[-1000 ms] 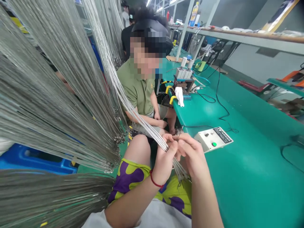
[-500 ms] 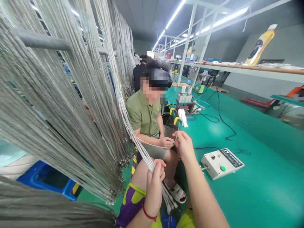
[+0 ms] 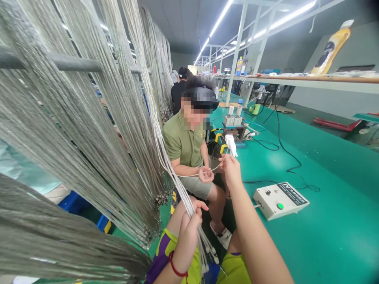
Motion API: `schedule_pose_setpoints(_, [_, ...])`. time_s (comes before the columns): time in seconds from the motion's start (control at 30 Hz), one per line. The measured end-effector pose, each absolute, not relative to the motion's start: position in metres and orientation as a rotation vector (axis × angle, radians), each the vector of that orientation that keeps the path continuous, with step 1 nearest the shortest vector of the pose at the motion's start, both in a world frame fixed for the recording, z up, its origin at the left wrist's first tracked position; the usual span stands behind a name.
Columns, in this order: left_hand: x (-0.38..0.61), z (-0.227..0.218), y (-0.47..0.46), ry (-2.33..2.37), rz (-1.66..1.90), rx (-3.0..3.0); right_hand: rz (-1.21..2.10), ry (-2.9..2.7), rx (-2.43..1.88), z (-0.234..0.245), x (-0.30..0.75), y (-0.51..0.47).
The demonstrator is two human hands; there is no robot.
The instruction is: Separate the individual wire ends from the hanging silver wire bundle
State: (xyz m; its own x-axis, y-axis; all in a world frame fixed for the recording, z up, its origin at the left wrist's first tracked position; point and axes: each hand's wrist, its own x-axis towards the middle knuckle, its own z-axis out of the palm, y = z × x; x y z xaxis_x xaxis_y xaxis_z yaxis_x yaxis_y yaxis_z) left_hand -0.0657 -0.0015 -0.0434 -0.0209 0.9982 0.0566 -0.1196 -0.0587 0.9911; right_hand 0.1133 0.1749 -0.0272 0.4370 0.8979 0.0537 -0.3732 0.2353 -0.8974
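My left hand [image 3: 192, 221] is closed around a bundle of pale grey cables [image 3: 181, 189]. One finger sticks out to the right. Below the fist, the cable ends with small pale tips hang over my lap. My right hand [image 3: 231, 169] is raised at the green bench's edge, thumb and fingers pinching one single cable [image 3: 189, 175] close to its end. That cable runs back left to the hanging strands, passing the open hand [image 3: 206, 174] of a seated co-worker. Just beyond my right fingertips is a white glove [image 3: 231, 144] on a small press [image 3: 235, 128].
Dense curtains of grey cables [image 3: 118, 130] hang from a rail on the left. On the green bench [image 3: 331, 232] sits a control box [image 3: 280, 200] with a green button, trailing a black cord. An overhead shelf [image 3: 296, 79] bears a yellow bottle [image 3: 333, 49]. The co-worker [image 3: 186, 136] sits directly ahead.
My view has shifted slightly. The co-worker's hand has moved off the single cable and opened. My right hand still pinches it, and my left hand keeps the bundle.
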Motion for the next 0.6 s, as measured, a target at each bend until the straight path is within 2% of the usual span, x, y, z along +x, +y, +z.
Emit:
schedule_pose_setpoints(0.2, [-0.068,-0.032,-0.006,1.048,1.133,1.182,1.022,-0.729,-0.98,-0.02,0.102,0.183])
schedule_pose_setpoints(0.33, [-0.068,-0.028,0.001,1.002,1.176,1.159,1.134,-0.862,-1.057,-0.018,0.095,0.171])
schedule_pose_setpoints(0.47, [-0.07,-0.032,0.014,0.958,1.239,1.088,1.262,-1.109,-1.119,-0.016,0.101,0.11])
schedule_pose_setpoints(0.6, [-0.069,-0.036,0.027,0.954,1.264,1.047,1.44,-1.671,-1.159,-0.016,0.107,0.039])
